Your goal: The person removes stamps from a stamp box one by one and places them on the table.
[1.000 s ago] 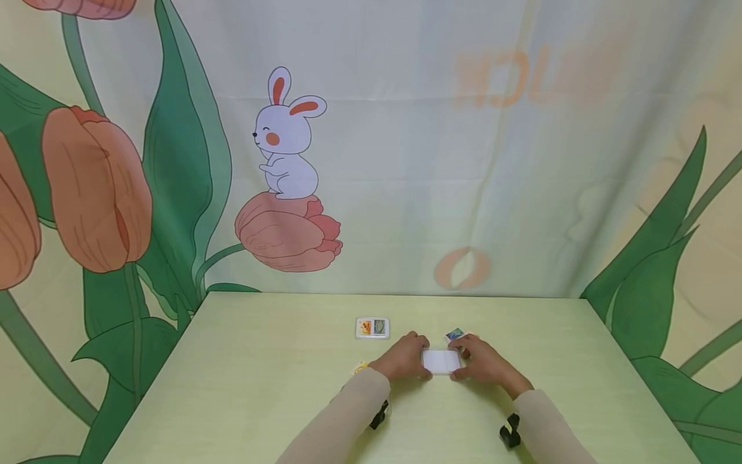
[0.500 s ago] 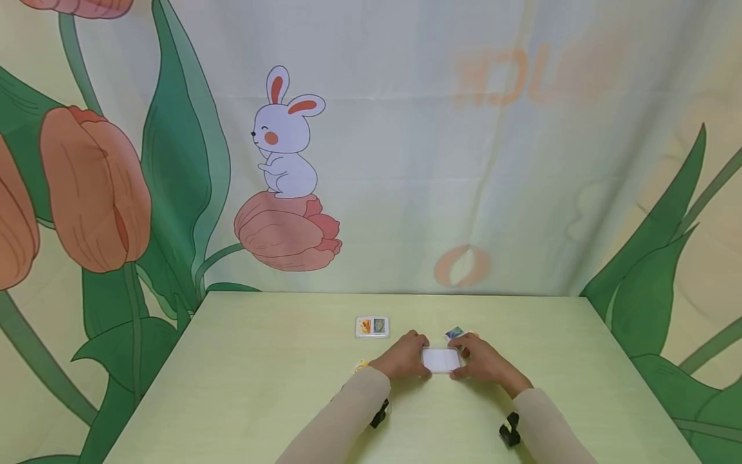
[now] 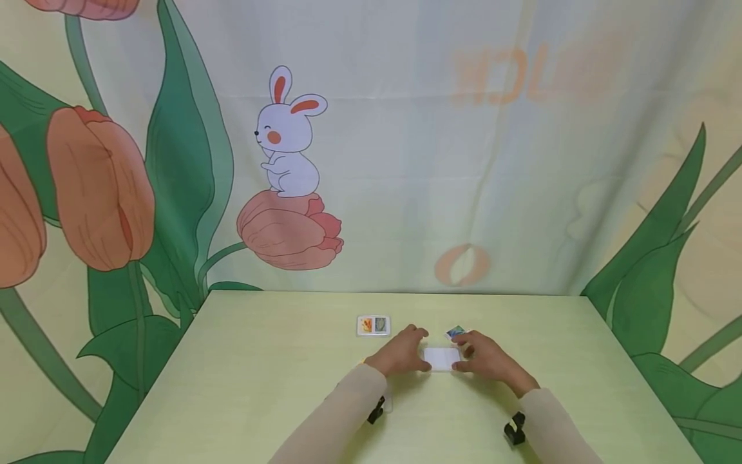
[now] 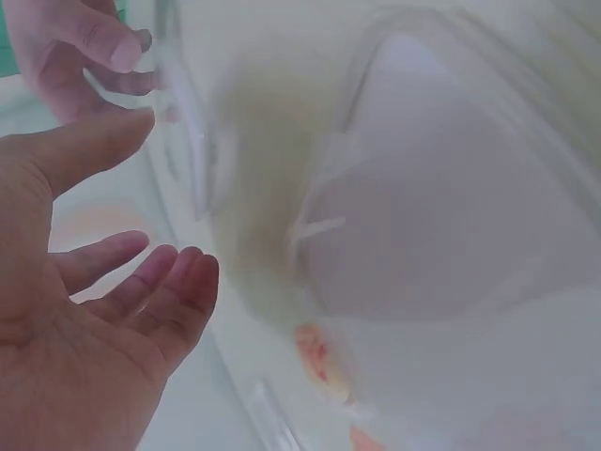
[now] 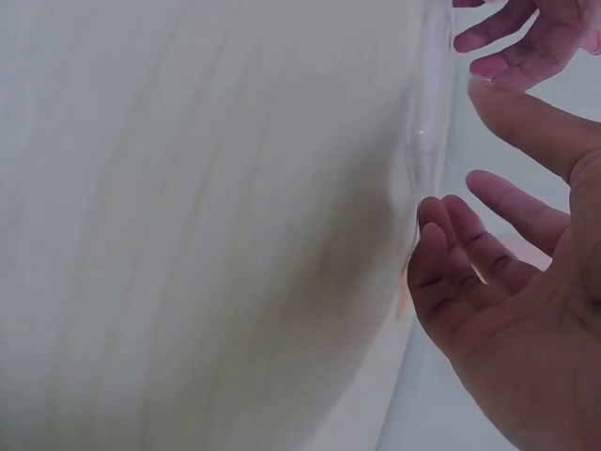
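A flat white rectangular tray with a clear rim (image 3: pixel 442 359) lies on the table between both hands in the head view. At its left side is my left hand (image 3: pixel 401 351), with fingers spread and relaxed; the left wrist view shows this hand (image 4: pixel 103 254) apart from the tray (image 4: pixel 192 132). My right hand (image 3: pixel 484 356) stands at the right end, fingers loosely bent and gripping nothing. In the right wrist view its thumb and fingertips (image 5: pixel 432 235) are close to the tray's edge (image 5: pixel 427 103); whether they touch it I cannot tell.
Farther back lies a clear-rimmed tray with two picture cards (image 3: pixel 373 325). A small blue-green picture card (image 3: pixel 456 332) lies behind my right hand. Another white tray (image 4: pixel 451 216) sits beneath my left forearm, mostly hidden in the head view. A printed curtain (image 3: pixel 377 161) hangs behind the table (image 3: pixel 261 361).
Both hands held the white tray's ends earlier. Now their fingers have loosened and drawn slightly apart from it, the right hand shifting a little right. The tray stays in place.
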Demonstrator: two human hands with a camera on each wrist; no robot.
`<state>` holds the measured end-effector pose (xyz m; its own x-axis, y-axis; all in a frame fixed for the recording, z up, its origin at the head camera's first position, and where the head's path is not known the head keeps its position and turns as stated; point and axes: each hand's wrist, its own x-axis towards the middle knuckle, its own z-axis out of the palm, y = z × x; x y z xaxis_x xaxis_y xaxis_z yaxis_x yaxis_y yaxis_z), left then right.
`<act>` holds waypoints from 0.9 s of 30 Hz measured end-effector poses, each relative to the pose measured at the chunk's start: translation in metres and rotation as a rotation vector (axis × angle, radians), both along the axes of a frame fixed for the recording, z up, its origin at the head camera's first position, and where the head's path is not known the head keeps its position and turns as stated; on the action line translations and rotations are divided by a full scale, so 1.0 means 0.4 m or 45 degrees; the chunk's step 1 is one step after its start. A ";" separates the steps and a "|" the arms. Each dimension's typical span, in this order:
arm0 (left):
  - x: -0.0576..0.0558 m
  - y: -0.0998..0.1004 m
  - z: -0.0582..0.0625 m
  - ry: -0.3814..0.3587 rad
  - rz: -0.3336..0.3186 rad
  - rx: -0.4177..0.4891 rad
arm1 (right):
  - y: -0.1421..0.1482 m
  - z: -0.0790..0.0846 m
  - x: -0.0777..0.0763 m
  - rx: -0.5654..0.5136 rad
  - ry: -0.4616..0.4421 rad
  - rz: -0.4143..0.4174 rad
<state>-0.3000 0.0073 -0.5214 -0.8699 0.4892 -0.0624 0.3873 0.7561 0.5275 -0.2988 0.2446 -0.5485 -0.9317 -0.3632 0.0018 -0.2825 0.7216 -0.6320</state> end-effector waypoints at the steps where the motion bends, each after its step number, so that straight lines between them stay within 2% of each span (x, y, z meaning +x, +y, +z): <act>1: 0.001 -0.006 0.004 0.019 -0.007 0.007 | 0.002 0.002 0.001 -0.010 0.019 0.006; 5: 0.003 -0.029 0.017 0.065 -0.015 0.058 | 0.000 0.016 0.008 -0.061 0.070 0.015; 9: 0.010 -0.058 0.030 0.071 0.007 0.140 | -0.012 0.034 0.017 -0.101 0.125 0.026; 17: 0.021 -0.143 0.046 0.130 0.032 0.311 | -0.043 0.064 0.025 -0.114 0.235 0.055; 27: 0.033 -0.219 0.066 0.183 0.134 0.385 | -0.089 0.103 0.025 -0.133 0.237 0.100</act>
